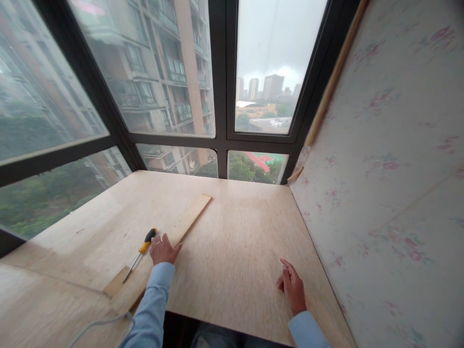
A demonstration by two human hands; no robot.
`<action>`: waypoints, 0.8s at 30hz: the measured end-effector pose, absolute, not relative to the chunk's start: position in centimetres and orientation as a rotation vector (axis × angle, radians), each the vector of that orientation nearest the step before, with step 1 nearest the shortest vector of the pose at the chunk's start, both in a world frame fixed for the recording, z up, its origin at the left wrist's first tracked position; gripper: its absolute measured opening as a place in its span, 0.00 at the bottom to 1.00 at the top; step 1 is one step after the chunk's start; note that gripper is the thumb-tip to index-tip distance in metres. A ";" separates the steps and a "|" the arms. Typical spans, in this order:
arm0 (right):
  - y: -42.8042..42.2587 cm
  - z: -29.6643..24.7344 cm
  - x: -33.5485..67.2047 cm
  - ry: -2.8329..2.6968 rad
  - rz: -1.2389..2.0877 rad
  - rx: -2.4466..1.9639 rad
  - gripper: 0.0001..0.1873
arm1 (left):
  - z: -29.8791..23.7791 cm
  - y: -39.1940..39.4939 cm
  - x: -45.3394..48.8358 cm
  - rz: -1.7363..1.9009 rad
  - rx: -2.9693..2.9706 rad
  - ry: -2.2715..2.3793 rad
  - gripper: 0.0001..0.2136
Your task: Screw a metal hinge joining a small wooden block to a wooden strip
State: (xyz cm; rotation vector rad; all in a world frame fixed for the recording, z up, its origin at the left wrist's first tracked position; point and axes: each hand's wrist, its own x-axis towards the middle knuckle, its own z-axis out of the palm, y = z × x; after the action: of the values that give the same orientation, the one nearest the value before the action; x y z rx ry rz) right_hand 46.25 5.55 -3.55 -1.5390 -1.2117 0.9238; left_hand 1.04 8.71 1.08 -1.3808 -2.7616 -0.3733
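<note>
A long, narrow wooden board lies diagonally across the pale wood surface. My left hand is wrapped over its middle, thumb along the right edge and fingers toward the left. Just left of that hand rests a screwdriver with a black and yellow handle, its shaft pointing down and left. Its tip reaches a short wooden piece beside the board. My right hand is over the surface at the right, apart from the board, index finger stretched out and other fingers loosely bent. Nothing shows in it.
A pale cable curves near my left sleeve. Dark-framed windows border the far and left sides. A flower-patterned wall stands along the right edge. The front edge of the surface is close to my legs.
</note>
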 end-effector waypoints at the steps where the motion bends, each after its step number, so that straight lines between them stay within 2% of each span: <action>1: 5.5 -3.6 46.3 -1.209 0.919 -1.540 0.40 | 1.0 8.8 0.6 -0.284 -1.370 -2.796 0.37; 8: 5.8 -4.3 47.1 -1.329 0.715 -1.548 0.32 | 0.4 8.9 -1.5 -0.105 -1.487 -2.903 0.40; 11: 6.0 -4.8 47.3 -1.367 0.634 -1.544 0.29 | 0.5 8.6 -1.5 -0.138 -1.512 -2.829 0.38; 24: 5.8 -4.1 47.1 -1.373 0.677 -1.597 0.27 | 1.3 7.2 0.3 -0.432 -1.444 -2.643 0.37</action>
State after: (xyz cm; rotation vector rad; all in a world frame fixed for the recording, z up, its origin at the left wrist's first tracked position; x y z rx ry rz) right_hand 47.12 5.80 -4.06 -1.5970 -1.3732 0.6772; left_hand 0.26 7.18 1.31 -1.4435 -2.6433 -0.4318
